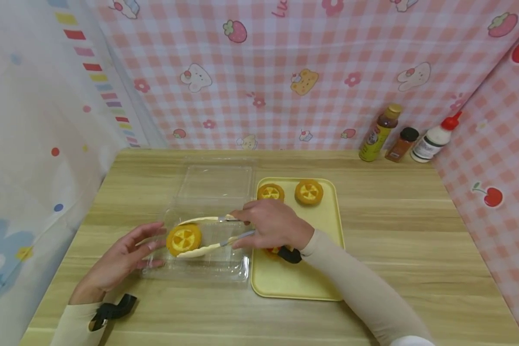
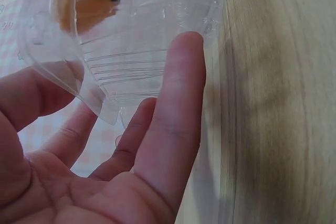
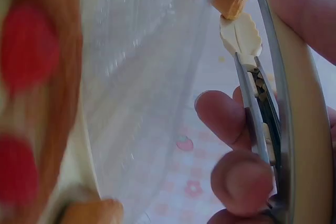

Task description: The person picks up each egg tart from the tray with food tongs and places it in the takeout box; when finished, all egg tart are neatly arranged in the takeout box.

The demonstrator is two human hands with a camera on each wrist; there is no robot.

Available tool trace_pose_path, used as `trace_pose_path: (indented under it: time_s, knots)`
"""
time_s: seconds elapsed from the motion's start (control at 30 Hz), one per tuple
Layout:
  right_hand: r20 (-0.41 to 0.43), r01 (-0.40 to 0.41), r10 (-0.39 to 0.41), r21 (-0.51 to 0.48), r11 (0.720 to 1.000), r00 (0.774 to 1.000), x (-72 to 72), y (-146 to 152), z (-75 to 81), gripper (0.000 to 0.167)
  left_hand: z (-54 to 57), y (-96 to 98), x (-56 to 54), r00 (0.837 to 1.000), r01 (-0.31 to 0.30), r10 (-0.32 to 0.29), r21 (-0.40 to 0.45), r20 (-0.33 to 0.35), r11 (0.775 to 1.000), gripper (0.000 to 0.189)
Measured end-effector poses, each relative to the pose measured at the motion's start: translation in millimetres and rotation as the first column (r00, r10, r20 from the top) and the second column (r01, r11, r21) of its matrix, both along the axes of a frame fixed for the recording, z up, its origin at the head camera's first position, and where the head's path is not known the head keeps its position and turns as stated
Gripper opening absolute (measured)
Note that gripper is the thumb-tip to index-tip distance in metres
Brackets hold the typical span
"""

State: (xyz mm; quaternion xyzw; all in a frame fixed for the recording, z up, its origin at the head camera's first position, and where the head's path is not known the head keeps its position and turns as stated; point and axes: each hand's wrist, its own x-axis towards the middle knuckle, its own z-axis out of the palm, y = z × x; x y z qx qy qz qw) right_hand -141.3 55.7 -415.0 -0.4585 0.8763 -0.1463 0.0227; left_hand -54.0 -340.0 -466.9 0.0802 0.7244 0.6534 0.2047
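My right hand grips tongs with cream scalloped tips. Between the tips sits a round orange-yellow tart with wedge-shaped pieces on top, inside the left part of a clear plastic container. The container's lid is folded back towards the wall. My left hand holds the container's left side; in the left wrist view, its index finger lies along the outside near the bottom and the thumb shows at the rim. Beneath my right wrist, a pastry with red pieces lies mostly hidden in the head view.
Right of the container lies a yellow tray bearing more tarts. A yellow-labelled bottle, a black-capped spice jar and a red-capped white bottle stand at the back right. Patterned cloth walls border the wooden table.
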Motion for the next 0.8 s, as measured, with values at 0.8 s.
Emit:
trace_pose_path:
  time_s: [0.8]
  knots:
    - [-0.126, -0.007, 0.021, 0.113, 0.994, 0.992, 15.2, -39, -18.4, 0.066, -0.6, 1.9, -1.5, 1.000, -0.001, 0.000, -0.013, -0.024, 1.000, 0.053]
